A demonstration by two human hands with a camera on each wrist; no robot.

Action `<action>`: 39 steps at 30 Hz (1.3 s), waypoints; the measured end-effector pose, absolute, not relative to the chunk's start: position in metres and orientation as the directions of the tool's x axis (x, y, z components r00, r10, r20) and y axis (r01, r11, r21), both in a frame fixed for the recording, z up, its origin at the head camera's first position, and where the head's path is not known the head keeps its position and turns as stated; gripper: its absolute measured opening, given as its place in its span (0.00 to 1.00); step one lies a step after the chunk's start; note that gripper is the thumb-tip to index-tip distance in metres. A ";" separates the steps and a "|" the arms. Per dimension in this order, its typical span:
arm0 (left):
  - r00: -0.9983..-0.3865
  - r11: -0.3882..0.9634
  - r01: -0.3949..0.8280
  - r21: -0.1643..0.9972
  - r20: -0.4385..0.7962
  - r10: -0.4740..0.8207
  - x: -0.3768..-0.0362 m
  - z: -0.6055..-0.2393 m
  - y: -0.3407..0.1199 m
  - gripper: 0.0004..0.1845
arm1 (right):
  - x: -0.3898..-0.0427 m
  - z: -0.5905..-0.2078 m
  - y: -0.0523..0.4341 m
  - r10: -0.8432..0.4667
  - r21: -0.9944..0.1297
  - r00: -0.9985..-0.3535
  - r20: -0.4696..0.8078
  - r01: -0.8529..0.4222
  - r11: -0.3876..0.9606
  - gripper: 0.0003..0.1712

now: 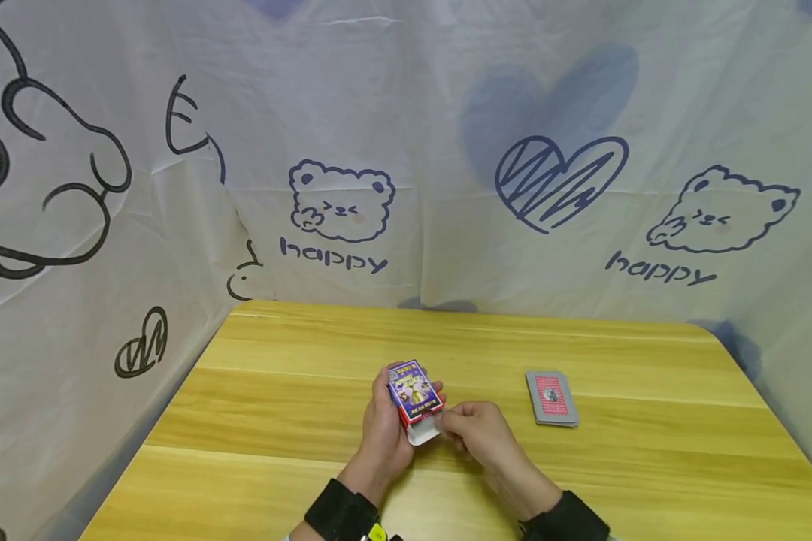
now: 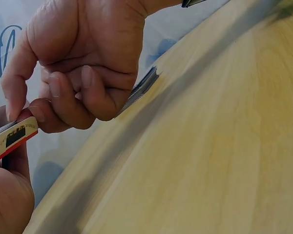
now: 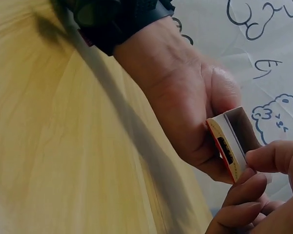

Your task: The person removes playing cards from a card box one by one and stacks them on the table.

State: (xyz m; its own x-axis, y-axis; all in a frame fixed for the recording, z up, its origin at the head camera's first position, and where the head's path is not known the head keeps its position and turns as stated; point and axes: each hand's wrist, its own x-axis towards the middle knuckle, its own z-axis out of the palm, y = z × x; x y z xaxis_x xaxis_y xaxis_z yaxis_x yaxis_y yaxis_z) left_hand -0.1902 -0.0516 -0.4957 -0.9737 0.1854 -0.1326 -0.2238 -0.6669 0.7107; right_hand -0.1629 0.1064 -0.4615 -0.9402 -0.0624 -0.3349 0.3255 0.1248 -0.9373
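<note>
My left hand (image 1: 384, 432) grips a purple and red playing card box (image 1: 416, 391) above the table, its printed face up. Its near end stands open, with a white flap (image 1: 422, 430) sticking out toward me. At that end my right hand (image 1: 487, 436) pinches the flap's right edge between thumb and forefinger. In the right wrist view the hollow inside of the box (image 3: 227, 146) shows beside the right thumb; how much it contains is hidden. A stack of red-backed playing cards (image 1: 552, 398) lies on the table, right of both hands.
The wooden table (image 1: 277, 376) spreads out under both hands. White cloth (image 1: 446, 248) printed with bears and hearts hangs behind it and along its sides. Each wrist wears a black strap (image 1: 565, 518).
</note>
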 end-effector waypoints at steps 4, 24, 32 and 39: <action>-0.975 -0.680 -0.220 0.699 -0.127 0.184 -0.191 -0.495 -0.052 0.28 | -0.162 -0.462 0.105 -0.065 -0.936 -0.938 -0.341 0.332 0.119 0.13; -0.973 -0.668 -0.231 0.707 -0.157 0.170 -0.193 -0.497 -0.055 0.32 | -0.160 -0.460 0.107 -0.094 -0.937 -0.934 -0.346 0.338 0.088 0.09; -0.970 -0.661 -0.242 0.710 -0.163 0.180 -0.193 -0.496 -0.057 0.32 | -0.160 -0.461 0.106 -0.045 -0.946 -0.949 -0.312 0.306 0.105 0.14; -0.972 -0.679 -0.231 0.697 -0.192 0.133 -0.198 -0.497 -0.064 0.33 | -0.158 -0.457 0.110 -0.130 -0.949 -0.946 -0.298 0.279 0.147 0.11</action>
